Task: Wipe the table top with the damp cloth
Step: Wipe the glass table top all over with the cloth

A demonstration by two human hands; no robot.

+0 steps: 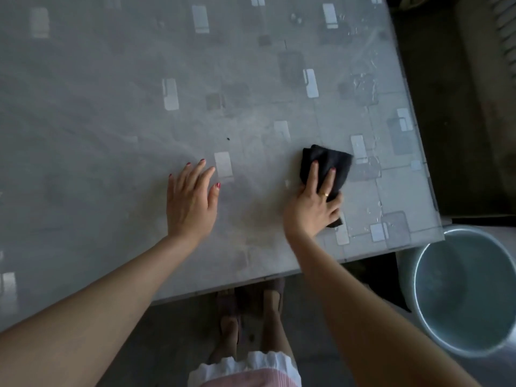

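A grey table top (111, 107) with pale rectangle patterns fills most of the view. A dark folded cloth (332, 163) lies flat on it near the right front corner. My right hand (312, 205) presses on the cloth, fingers spread over it, thumb side gripping its near edge. My left hand (191, 199) rests flat on the bare table to the left of the cloth, fingers apart, holding nothing. Water drops and wet streaks show on the table's right side (363, 90).
A round bucket (418, 280) holding water stands on the floor just off the table's right front corner. The table's front edge runs diagonally above my feet (251, 317). Dark floor and a ribbed object (502, 29) lie beyond the right edge. A small dark speck (228, 139) sits mid-table.
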